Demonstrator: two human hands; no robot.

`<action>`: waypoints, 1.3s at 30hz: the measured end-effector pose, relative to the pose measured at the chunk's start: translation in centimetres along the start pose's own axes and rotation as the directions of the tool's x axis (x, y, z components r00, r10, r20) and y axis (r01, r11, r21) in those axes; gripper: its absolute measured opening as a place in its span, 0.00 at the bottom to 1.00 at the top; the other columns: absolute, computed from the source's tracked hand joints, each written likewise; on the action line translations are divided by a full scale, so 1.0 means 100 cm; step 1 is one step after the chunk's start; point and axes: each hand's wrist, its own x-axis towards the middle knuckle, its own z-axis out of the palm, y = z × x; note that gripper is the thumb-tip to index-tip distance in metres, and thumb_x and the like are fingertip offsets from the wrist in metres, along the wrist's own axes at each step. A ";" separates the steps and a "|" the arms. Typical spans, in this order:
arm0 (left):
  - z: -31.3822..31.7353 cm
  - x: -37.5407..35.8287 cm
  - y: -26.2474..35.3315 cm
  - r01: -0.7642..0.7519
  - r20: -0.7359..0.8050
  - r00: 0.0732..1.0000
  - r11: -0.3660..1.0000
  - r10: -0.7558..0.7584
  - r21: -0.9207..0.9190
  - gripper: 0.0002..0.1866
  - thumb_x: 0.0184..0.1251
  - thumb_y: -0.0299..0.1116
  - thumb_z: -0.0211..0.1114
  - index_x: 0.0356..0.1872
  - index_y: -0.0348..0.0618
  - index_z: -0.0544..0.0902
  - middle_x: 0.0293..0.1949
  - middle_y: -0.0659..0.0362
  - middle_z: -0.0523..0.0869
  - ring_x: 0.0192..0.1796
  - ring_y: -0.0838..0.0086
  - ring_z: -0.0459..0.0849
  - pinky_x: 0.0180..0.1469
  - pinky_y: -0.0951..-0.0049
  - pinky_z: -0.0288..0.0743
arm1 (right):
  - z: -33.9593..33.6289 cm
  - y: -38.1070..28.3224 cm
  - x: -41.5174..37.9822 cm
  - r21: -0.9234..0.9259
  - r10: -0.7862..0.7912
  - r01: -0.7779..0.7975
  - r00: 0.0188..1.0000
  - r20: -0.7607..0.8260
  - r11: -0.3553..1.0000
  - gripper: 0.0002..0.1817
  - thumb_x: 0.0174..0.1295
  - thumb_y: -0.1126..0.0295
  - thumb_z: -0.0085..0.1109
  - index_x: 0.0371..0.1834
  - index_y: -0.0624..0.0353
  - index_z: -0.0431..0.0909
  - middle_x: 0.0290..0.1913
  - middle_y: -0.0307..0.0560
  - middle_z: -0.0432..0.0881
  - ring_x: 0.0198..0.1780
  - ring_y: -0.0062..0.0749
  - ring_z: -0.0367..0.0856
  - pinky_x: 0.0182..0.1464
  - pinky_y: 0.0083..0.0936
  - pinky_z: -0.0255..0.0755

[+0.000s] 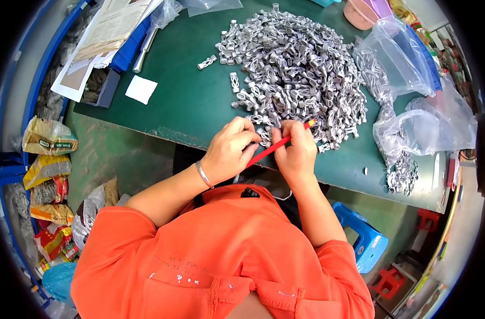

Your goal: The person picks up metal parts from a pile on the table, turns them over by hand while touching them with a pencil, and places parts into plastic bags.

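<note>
A large heap of small grey looped parts point(301, 64) lies on the green table in front of me. At its near edge, my right hand point(297, 151) is closed round a slim red stick point(269, 151) with a yellowish tip. The stick slants from up by the heap down toward my left hand. My left hand point(232, 147) has its fingers curled at the table's edge, close beside the right one. Whatever its fingertips pinch, if anything, is hidden. Two loose grey parts point(207, 62) lie left of the heap.
The green table point(184, 101) carries a white paper square point(141, 89) and, at right, clear plastic bags point(407, 58) with more grey parts. Papers point(107, 37) rest over a blue bin at left. A blue stool point(362, 239) stands below the table's right side.
</note>
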 end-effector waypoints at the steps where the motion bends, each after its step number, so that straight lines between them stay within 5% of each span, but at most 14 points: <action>1: 0.000 0.001 0.000 -0.033 -0.021 0.999 0.999 0.034 0.029 0.10 0.50 0.18 0.65 0.36 0.34 0.80 0.38 0.54 0.76 0.36 0.67 0.80 0.38 0.73 0.75 | 0.000 0.002 -0.002 -0.003 0.009 -0.009 1.000 -0.002 1.000 0.13 0.48 0.74 0.67 0.29 0.58 0.69 0.23 0.44 0.74 0.26 0.45 0.73 0.28 0.35 0.68; 3: 0.000 0.002 0.003 -0.067 -0.038 0.997 0.996 0.070 0.054 0.10 0.50 0.18 0.65 0.36 0.34 0.80 0.36 0.55 0.77 0.35 0.69 0.80 0.37 0.74 0.75 | 0.000 0.009 -0.006 0.220 0.094 -0.073 0.992 -0.085 0.973 0.13 0.49 0.79 0.67 0.29 0.59 0.68 0.26 0.45 0.78 0.25 0.42 0.77 0.28 0.32 0.71; 7: 0.000 0.003 0.013 0.196 -0.034 0.976 0.933 -0.216 -0.302 0.11 0.57 0.23 0.67 0.42 0.34 0.79 0.35 0.59 0.81 0.31 0.82 0.81 0.32 0.81 0.75 | -0.017 0.003 -0.011 0.281 -0.083 0.114 0.989 -0.122 0.953 0.17 0.47 0.83 0.68 0.26 0.59 0.65 0.31 0.49 0.82 0.25 0.36 0.79 0.24 0.25 0.71; 9: -0.001 0.003 0.017 0.430 0.223 0.891 0.579 -0.395 -0.693 0.12 0.60 0.23 0.65 0.44 0.32 0.78 0.36 0.58 0.82 0.35 0.80 0.83 0.34 0.81 0.77 | -0.019 0.001 -0.018 0.353 -0.108 0.150 0.985 -0.135 0.924 0.18 0.46 0.83 0.69 0.24 0.59 0.64 0.31 0.51 0.82 0.26 0.36 0.80 0.25 0.23 0.72; 11: -0.001 0.002 0.019 0.453 0.267 0.884 0.559 -0.385 -0.695 0.10 0.62 0.21 0.62 0.44 0.30 0.78 0.36 0.56 0.83 0.37 0.77 0.84 0.37 0.81 0.79 | -0.026 -0.003 -0.022 0.436 -0.081 0.118 0.991 -0.102 0.892 0.18 0.48 0.83 0.67 0.27 0.60 0.63 0.35 0.54 0.82 0.30 0.33 0.81 0.28 0.22 0.75; 13: 0.001 0.000 0.018 0.369 0.214 0.920 0.543 -0.329 -0.754 0.10 0.61 0.19 0.62 0.44 0.30 0.78 0.37 0.56 0.82 0.38 0.76 0.84 0.39 0.79 0.80 | -0.027 -0.004 -0.030 0.755 0.236 -0.148 0.972 -0.009 0.639 0.16 0.53 0.84 0.63 0.31 0.61 0.62 0.39 0.56 0.80 0.34 0.30 0.81 0.32 0.22 0.77; 15: 0.004 -0.003 0.015 0.296 0.153 0.951 0.648 -0.268 -0.702 0.10 0.59 0.17 0.63 0.43 0.30 0.78 0.38 0.56 0.81 0.39 0.76 0.83 0.40 0.78 0.80 | -0.036 -0.006 -0.031 0.839 0.447 -0.399 0.868 0.216 0.370 0.10 0.62 0.81 0.54 0.34 0.60 0.61 0.40 0.57 0.79 0.36 0.31 0.82 0.31 0.18 0.77; 17: 0.005 -0.004 0.017 0.213 0.098 0.976 0.741 -0.197 -0.637 0.10 0.58 0.16 0.63 0.42 0.30 0.78 0.39 0.55 0.81 0.40 0.75 0.83 0.42 0.77 0.80 | -0.042 -0.002 -0.033 0.842 0.433 -0.508 0.810 0.396 0.180 0.10 0.63 0.80 0.54 0.34 0.60 0.60 0.40 0.58 0.79 0.35 0.32 0.83 0.30 0.18 0.77; 21: 0.002 -0.002 0.027 0.132 0.106 0.991 0.780 -0.084 -0.611 0.11 0.54 0.14 0.65 0.39 0.30 0.78 0.40 0.53 0.79 0.41 0.74 0.83 0.45 0.76 0.81 | -0.036 0.005 -0.042 0.892 0.353 -0.452 0.836 0.421 0.006 0.11 0.61 0.83 0.55 0.33 0.59 0.61 0.40 0.58 0.80 0.35 0.32 0.83 0.33 0.21 0.80; 26: 0.002 0.001 0.031 0.001 0.041 0.999 0.842 0.025 -0.539 0.12 0.51 0.13 0.67 0.38 0.31 0.79 0.40 0.52 0.80 0.41 0.72 0.83 0.43 0.76 0.82 | -0.037 0.005 -0.049 0.932 0.334 -0.351 0.893 0.302 0.096 0.18 0.52 0.89 0.60 0.32 0.59 0.61 0.45 0.58 0.76 0.42 0.36 0.81 0.45 0.27 0.80; 31: 0.005 -0.003 0.031 0.037 0.031 0.999 0.819 -0.023 -0.573 0.11 0.50 0.15 0.69 0.36 0.32 0.80 0.40 0.52 0.80 0.41 0.73 0.83 0.41 0.77 0.81 | -0.053 0.000 -0.049 0.924 0.290 -0.262 0.940 0.179 0.278 0.20 0.48 0.89 0.64 0.32 0.59 0.61 0.44 0.59 0.77 0.42 0.35 0.81 0.45 0.27 0.79; 33: -0.002 -0.003 0.030 -0.064 0.124 0.984 0.899 0.130 -0.434 0.11 0.48 0.18 0.72 0.34 0.33 0.80 0.38 0.54 0.81 0.38 0.75 0.82 0.37 0.77 0.79 | -0.057 -0.001 -0.050 0.895 0.215 -0.248 0.960 0.177 0.372 0.21 0.47 0.88 0.66 0.31 0.58 0.62 0.43 0.59 0.78 0.40 0.31 0.81 0.41 0.24 0.78; 37: -0.009 -0.009 0.024 0.097 0.133 0.990 0.930 -0.052 -0.356 0.09 0.49 0.20 0.71 0.32 0.35 0.80 0.35 0.57 0.81 0.31 0.79 0.79 0.33 0.80 0.76 | -0.064 0.005 -0.049 0.680 0.177 -0.345 0.935 0.307 0.646 0.18 0.47 0.85 0.67 0.26 0.59 0.63 0.37 0.52 0.81 0.31 0.26 0.77 0.33 0.20 0.72; 39: -0.008 -0.012 0.017 0.165 0.103 0.985 0.942 -0.141 -0.292 0.04 0.55 0.20 0.67 0.32 0.35 0.80 0.34 0.58 0.80 0.30 0.81 0.78 0.31 0.82 0.74 | -0.054 0.007 -0.045 0.554 0.159 -0.254 0.964 0.213 0.793 0.17 0.48 0.84 0.67 0.24 0.59 0.64 0.36 0.50 0.82 0.33 0.25 0.77 0.33 0.21 0.72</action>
